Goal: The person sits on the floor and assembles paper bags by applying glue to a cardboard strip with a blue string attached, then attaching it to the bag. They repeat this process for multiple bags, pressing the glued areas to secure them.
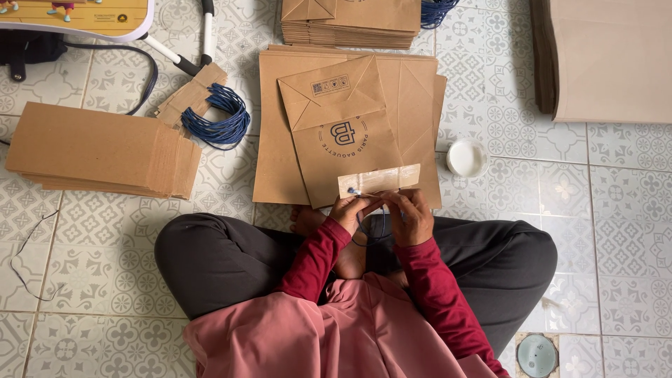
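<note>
the person sits cross-legged on the tiled floor, both hands working at the near edge of a brown paper bag that lies flat on top of a stack of like bags. a narrow cardboard strip rests across the bag's mouth, just beyond the fingers. the left hand is pinched shut on the end of a thin blue cord, its tip against the strip's left end. the right hand is curled, fingers together, pressing on the strip's near edge; whether it also grips the cord i cannot tell. a loop of the cord hangs down between the wrists.

to do this well, i judge the strip should stay pinned square to the bag's edge while the cord end is guided with a short, tight pinch, so it doesn't fray or slip.

a bundle of blue cords lies far left beside a pile of cardboard strips; a small white tub sits right of the bags.
</note>
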